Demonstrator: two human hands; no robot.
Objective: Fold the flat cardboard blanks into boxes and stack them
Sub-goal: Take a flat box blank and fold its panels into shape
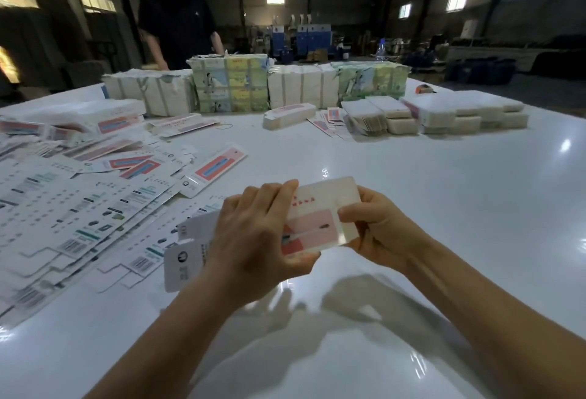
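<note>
Blank (317,218), pink-printed, part-folded: held above the table (412,192), near centre, gripped at its left end by the left hand (253,240) and pinched at its right end by the right hand (374,230). Loose flat blanks (79,208) spread at left. Bundled stacks (228,84) ranged along far edge.

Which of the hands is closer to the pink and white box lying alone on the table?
Left. The left hand sits just below the lone box; the right hand is farther off to the right.
</note>
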